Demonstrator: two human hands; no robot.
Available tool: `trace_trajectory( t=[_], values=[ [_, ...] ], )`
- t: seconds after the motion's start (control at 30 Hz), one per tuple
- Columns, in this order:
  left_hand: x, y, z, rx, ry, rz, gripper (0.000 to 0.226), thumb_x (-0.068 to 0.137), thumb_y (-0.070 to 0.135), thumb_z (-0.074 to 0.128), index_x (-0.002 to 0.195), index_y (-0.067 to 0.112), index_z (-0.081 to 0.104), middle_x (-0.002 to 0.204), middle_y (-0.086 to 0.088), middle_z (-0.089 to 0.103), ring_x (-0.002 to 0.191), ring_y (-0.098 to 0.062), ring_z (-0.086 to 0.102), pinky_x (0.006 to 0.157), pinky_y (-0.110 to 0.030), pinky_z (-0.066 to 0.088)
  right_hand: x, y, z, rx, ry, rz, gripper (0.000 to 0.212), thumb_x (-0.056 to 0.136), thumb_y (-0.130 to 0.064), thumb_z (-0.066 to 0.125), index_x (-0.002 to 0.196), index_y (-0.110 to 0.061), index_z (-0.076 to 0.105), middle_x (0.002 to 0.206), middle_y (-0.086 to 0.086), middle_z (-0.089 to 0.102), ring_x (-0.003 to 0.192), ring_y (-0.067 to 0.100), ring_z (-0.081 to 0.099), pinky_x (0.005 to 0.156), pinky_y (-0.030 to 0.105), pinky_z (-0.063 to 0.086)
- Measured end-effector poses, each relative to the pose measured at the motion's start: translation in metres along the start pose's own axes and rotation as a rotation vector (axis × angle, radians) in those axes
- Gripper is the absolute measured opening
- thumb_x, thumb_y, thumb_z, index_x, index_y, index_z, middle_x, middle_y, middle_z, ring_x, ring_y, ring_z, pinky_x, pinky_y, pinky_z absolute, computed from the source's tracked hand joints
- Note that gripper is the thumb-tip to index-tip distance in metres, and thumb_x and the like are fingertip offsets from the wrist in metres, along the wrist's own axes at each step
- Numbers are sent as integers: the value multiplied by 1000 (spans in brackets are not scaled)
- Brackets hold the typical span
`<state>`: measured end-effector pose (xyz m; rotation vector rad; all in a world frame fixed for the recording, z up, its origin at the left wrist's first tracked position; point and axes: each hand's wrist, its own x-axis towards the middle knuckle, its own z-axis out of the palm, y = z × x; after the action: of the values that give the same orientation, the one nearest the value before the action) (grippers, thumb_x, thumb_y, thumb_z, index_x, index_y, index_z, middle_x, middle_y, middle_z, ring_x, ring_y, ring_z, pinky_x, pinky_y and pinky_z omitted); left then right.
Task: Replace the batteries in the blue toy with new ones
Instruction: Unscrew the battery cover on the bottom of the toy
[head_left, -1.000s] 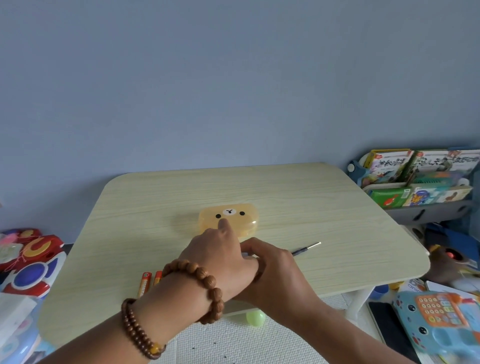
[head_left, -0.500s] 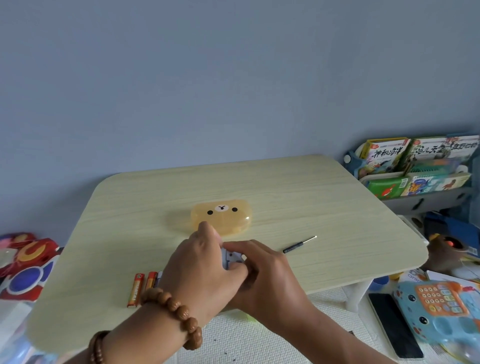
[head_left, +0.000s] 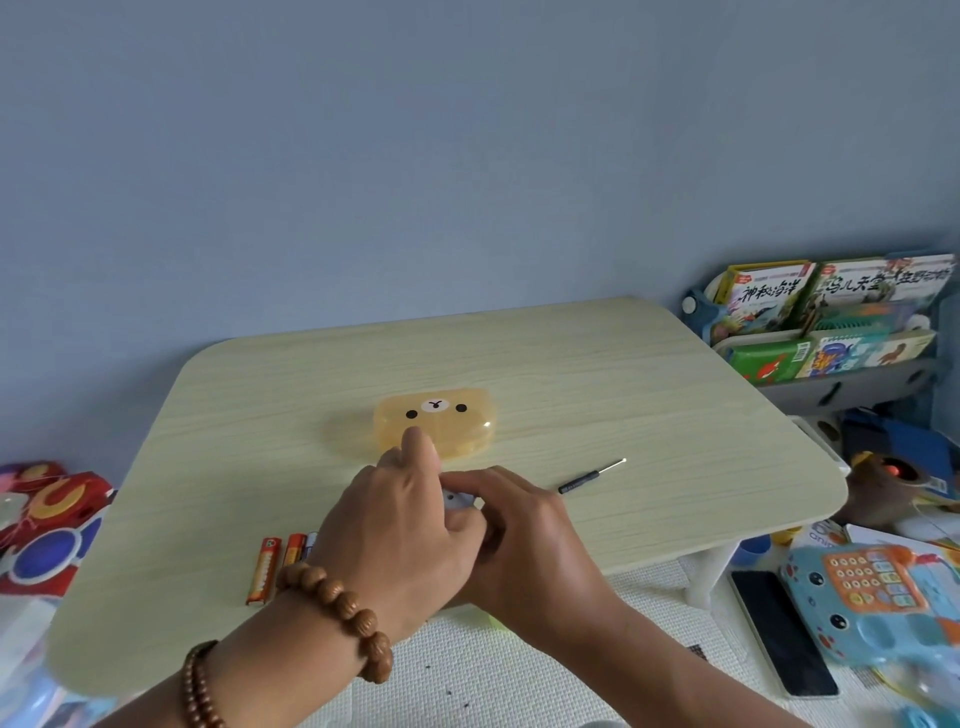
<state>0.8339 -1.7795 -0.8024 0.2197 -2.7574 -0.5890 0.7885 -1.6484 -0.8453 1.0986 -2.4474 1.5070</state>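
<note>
Our left hand (head_left: 400, 535) and right hand (head_left: 524, 545) keep their grip clamped on the small pale-blue plastic toy (head_left: 460, 502), probably at its battery bay; next we likely need the orange cylindrical batteries (head_left: 266, 570).

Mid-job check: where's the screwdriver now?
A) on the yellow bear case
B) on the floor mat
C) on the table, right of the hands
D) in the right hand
C: the screwdriver lies on the table, right of the right hand; it and the left hand hold the blue toy.
</note>
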Motion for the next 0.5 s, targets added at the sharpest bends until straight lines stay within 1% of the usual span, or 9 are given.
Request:
trace_trajectory(
  t=[0.07, 0.13, 0.2, 0.23, 0.3, 0.37, 0.4, 0.43, 0.5],
  values=[
    [-1, -3, -1, -7, -23, 25, 24, 89, 36, 53, 95, 23, 34, 89, 3, 56, 76, -17, 54, 58, -23, 35, -1, -1, 0, 20, -1, 1, 55, 70, -22, 86, 123, -19, 72, 96, -3, 72, 64, -1, 60, 62, 6, 43],
    [-1, -5, -4, -16, -37, 52, 20, 88, 35, 50, 94, 23, 35, 87, 4, 52, 74, -15, 51, 54, -20, 30, -1, -2, 0, 24, -8, 0, 57, 68, -22, 88, 122, -20, 72, 93, -6, 71, 64, -2, 60, 62, 5, 41],
    [-2, -6, -6, -21, -63, 75, 17, 85, 35, 42, 91, 22, 34, 83, 6, 46, 69, -11, 44, 51, -16, 25, -1, -2, -1, 27, -12, 4, 57, 66, -21, 90, 121, -21, 73, 89, -14, 67, 63, -3, 60, 61, 4, 40],
    [-3, -7, -7, -20, -85, 82, 18, 83, 37, 38, 91, 22, 34, 83, 5, 45, 68, -11, 41, 51, -16, 25, -1, -3, -1, 27, -8, 8, 56, 66, -22, 89, 120, -21, 73, 86, -19, 64, 63, -3, 59, 60, 4, 40],
    [-4, -12, -7, -32, -125, 95, 28, 77, 45, 28, 93, 22, 34, 88, 4, 47, 73, -14, 43, 55, -19, 28, -1, -3, 0, 21, 6, 18, 51, 69, -29, 81, 119, -22, 74, 83, -23, 61, 62, 0, 58, 58, 5, 41],
    [-6, -20, -7, -44, -170, 116, 39, 74, 52, 19, 97, 24, 32, 96, 2, 50, 81, -14, 45, 66, -21, 35, -2, -3, 0, 1, 13, 24, 49, 70, -29, 78, 118, -22, 74, 82, -23, 60, 62, 1, 58, 58, 5, 41],
    [-6, -22, -9, -38, -207, 124, 40, 76, 55, 22, 100, 25, 30, 101, 2, 50, 85, -13, 47, 70, -22, 39, -2, -2, 0, -11, 5, 24, 49, 71, -25, 80, 119, -22, 74, 83, -22, 61, 64, 0, 59, 58, 4, 41],
    [-7, -25, -12, -28, -251, 126, 40, 80, 57, 31, 104, 25, 29, 104, 2, 48, 88, -12, 49, 71, -23, 42, -3, -1, 0, -18, -6, 26, 52, 70, -20, 85, 121, -21, 74, 85, -19, 63, 66, -1, 60, 58, 4, 41],
    [-6, -31, -16, -45, -336, 118, 42, 89, 49, 52, 112, 25, 27, 110, 2, 46, 91, -12, 55, 73, -26, 51, -3, -1, -1, -20, -16, 32, 57, 67, -18, 88, 122, -21, 73, 87, -18, 64, 67, -3, 62, 58, 4, 41]
  ],
)
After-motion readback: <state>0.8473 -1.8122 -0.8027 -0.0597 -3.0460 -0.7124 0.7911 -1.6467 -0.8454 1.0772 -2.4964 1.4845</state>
